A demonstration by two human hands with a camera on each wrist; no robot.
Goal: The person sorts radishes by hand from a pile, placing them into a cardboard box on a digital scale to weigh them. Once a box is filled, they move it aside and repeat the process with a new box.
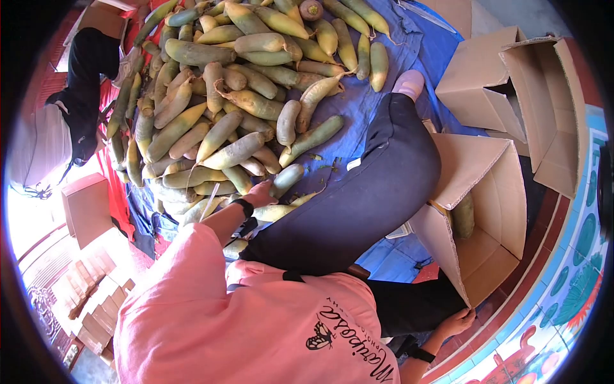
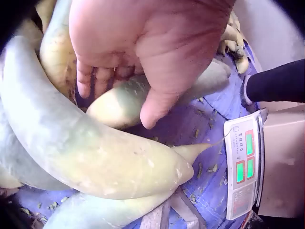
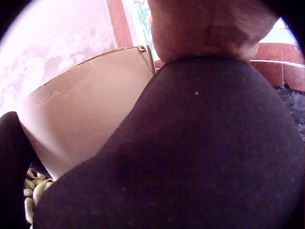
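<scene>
Among green radishes, my left hand (image 1: 259,194) grips one green radish (image 2: 116,105), its thumb on the near side and its fingers over the far side in the left wrist view. A larger curved green radish (image 2: 90,152) lies in front of that hand. At the lower right of the head view, my right hand (image 1: 455,322) pinches the corner of an open cardboard box (image 1: 489,269); another radish (image 1: 463,217) shows inside. The right wrist view has only the wrist (image 3: 205,33) above a dark trouser leg, with the fingers hidden.
A big radish pile (image 1: 243,83) covers the blue sheet (image 1: 409,57). Beside my leg, a scale (image 2: 240,167) has lit green displays. More open cardboard boxes (image 1: 476,83) stand at the right, near a low tiled wall (image 1: 575,281). Another person's dark-clothed leg (image 1: 89,89) is at the left.
</scene>
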